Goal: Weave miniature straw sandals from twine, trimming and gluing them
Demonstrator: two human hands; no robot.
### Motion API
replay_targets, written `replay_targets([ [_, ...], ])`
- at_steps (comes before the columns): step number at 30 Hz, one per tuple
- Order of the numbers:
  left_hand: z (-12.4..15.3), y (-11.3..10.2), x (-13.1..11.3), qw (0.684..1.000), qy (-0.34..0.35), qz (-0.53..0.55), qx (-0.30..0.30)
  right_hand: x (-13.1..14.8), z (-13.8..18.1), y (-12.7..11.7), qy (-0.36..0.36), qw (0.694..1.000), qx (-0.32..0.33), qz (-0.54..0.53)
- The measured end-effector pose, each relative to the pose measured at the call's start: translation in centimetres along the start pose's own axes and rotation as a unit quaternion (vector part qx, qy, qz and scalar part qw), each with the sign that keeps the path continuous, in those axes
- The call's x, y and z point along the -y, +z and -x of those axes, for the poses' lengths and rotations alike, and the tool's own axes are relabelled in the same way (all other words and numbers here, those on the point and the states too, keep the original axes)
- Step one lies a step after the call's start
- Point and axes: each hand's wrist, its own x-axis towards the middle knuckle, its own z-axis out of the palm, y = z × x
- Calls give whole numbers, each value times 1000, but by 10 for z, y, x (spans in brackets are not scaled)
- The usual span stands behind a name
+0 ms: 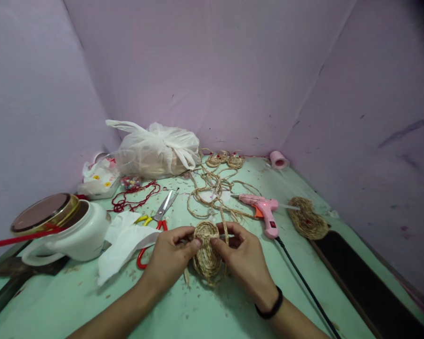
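Between my two hands is a small oval piece of coiled straw rope (pixel 207 263), a tighter round coil at its top. My left hand (pixel 175 249) pinches its left side, thumb on the front face. On the other side my right hand (pixel 242 249) grips the same piece with thumb and fingers. A loose strand of straw rope (pixel 224 214) runs from the right hand up to a tangle of rope (pixel 212 186) behind. To the right lies a pink glue gun (pixel 265 207), its small light lit and a glue stick in its back.
Red-handled scissors (pixel 160 212), white paper (pixel 123 242), a white teapot (pixel 81 240) and a hammer (pixel 17 273) lie left. Behind are a plastic bag (pixel 159 146), red yarn (pixel 134 197) and a pink roll (pixel 278 160). A finished-looking woven piece (pixel 305 219) lies by a dark board (pixel 360 282).
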Motion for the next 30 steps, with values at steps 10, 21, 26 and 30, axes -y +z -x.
replay_targets([
  [10, -6, -2, 2, 997, -70, 3, -42, -5, -19, -18, -12, 996, -32, 87],
  [21, -6, -3, 6, 986, -75, 143, -36, 15, -14, -33, -285, 931, -144, 177],
  [26, -5, -1, 5, 976, -92, 197, -28, 18, -18, -36, -181, 968, -134, 113],
  [30, -6, 2, 5, 978, -63, 199, -22, 28, -7, -32, -121, 986, 11, 112],
])
